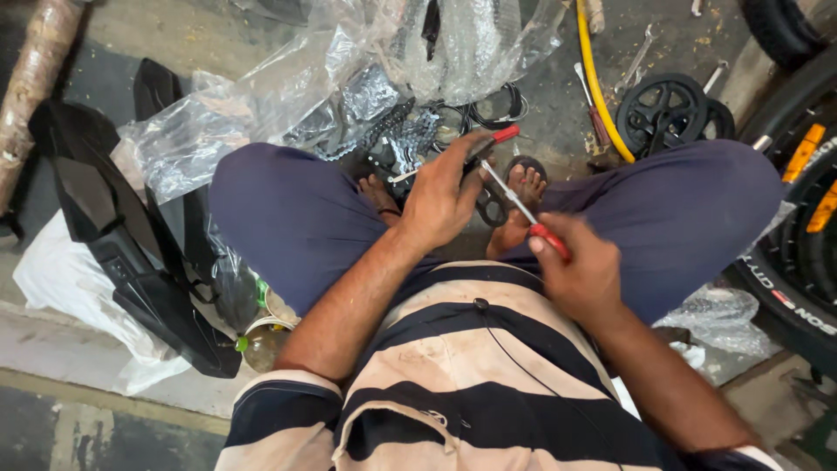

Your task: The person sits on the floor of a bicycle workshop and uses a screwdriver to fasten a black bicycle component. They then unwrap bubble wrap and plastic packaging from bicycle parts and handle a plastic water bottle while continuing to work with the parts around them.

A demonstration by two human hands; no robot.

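Here, the red-handled screwdriver (523,207) runs from four o'clock up to ten o'clock, its handle pinched in the right hand (582,275) and its tip meeting a small black part (490,187), perhaps a clamp, gripped by the left hand (445,196).

- Left hand (445,196), centre of the frame, back facing up, fingers curled shut in a grip, forearm running down-left.
- Right hand (582,272), right of centre, closed in a fist, forearm leading toward the lower right.
- Both hands close together above the crossed legs.
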